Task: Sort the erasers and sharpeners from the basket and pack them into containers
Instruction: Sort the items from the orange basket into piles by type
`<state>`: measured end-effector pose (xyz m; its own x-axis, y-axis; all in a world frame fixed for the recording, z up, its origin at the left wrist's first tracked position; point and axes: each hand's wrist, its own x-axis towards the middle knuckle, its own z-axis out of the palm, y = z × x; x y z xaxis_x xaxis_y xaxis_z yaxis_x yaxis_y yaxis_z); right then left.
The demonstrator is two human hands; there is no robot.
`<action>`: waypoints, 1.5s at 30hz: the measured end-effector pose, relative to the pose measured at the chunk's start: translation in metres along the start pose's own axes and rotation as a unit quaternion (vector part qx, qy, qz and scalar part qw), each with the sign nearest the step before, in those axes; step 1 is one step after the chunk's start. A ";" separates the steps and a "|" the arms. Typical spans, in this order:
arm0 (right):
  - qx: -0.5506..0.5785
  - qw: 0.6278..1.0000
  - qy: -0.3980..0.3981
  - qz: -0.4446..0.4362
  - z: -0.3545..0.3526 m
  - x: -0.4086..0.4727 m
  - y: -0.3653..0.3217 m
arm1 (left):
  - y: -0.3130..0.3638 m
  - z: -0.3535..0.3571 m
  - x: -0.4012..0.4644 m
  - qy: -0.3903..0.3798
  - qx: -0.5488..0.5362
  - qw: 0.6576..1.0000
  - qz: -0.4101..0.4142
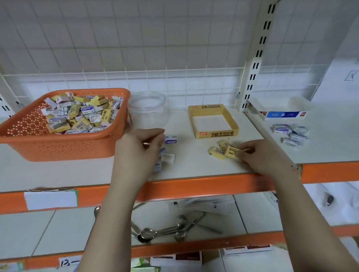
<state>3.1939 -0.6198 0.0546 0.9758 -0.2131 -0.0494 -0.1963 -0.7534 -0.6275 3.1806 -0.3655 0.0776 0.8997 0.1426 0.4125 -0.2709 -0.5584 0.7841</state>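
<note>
— White shelf (pixel 198 168): sorting's underway, orange basket (pixel 58 144) sitting full. Left hand (pixel 139 151) curling over white erasers (pixel 167 158).

— Right hand (pixel 261 157) pinching a yellow eraser (pixel 230 151) (yellow box (pixel 214 133) probably next).

Bright, even, diffuse light; shadows faint. Whole frame soft, slightly smeared. Wide-angle bending at edges: shelf upright (pixel 259 51) leans. Lower corners blurriest.

Shelf layout, upper level
Orange perforated plastic basket (pixel 53 142) sits left; clear round plastic jar (pixel 148 108) just right of it; yellow cardboard tray (pixel 214 133) further right.
</note>
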 end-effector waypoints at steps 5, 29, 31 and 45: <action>-0.020 1.000 0.008 -0.002 0.001 0.000 0.006 | 0.005 0.014 0.009 -0.024 -0.024 0.999 -0.014; -0.025 0.927 0.373 -0.032 -0.041 0.000 0.159 | 0.108 0.265 0.052 -0.320 -0.119 0.937 0.071; -0.025 0.926 0.375 -0.031 -0.040 0.001 0.160 | 0.108 0.275 0.053 -0.331 -0.104 0.935 0.068; -0.028 0.925 0.378 -0.034 -0.041 0.001 0.155 | 0.110 0.240 0.074 -0.271 -0.044 0.958 0.081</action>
<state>3.1605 -0.7622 -0.0102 0.6443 -0.5222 0.5587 -0.1624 -0.8074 -0.5672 3.2992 -0.6121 0.0828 0.8827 -0.3980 0.2499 -0.4284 -0.4626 0.7762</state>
